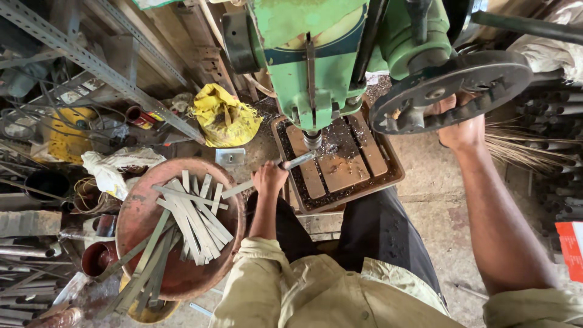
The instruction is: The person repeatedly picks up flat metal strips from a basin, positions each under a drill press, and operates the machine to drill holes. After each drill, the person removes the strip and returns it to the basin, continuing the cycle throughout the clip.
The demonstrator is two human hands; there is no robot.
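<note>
We cannot see the fingers of the right hand (463,124), right of centre in the upper frame: the dark handwheel (452,90) covers them. The green drill press (328,54) is cut off by the top edge, and its head hides the upper part of the drill bit (312,141). Near the middle, the left hand (269,177) closes over the middle of a metal strip (267,177), so we cannot see that stretch. In the round rusty pan (143,209) at lower left, the flat strips (194,218) overlap too much for us to count. At the right edge a red and white carton (572,249) is cut off.
</note>
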